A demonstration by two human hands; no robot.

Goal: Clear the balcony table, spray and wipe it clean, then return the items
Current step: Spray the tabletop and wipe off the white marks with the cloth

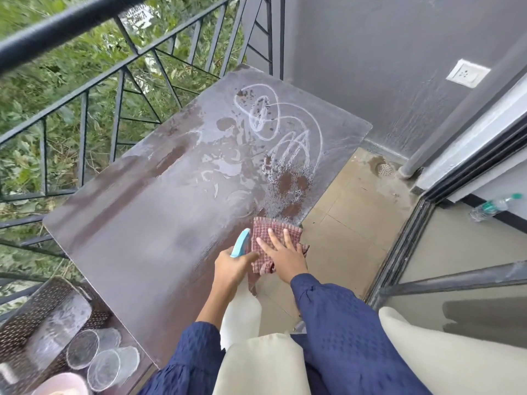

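Right hand (282, 259) flat on cloth (271, 232), at table (137, 238) edge

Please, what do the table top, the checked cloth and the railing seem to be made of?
Table top: probably laminated or painted board, brown, smooth; wet film lies shiny on it. Checked cloth: woven cotton-like fabric, frayed edge. Railing: black painted metal, thin straight bars.

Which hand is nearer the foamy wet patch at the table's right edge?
Right. The right hand lies flat on the cloth just short of the patch; the left hand, gripping the spray bottle, sits further left and back.
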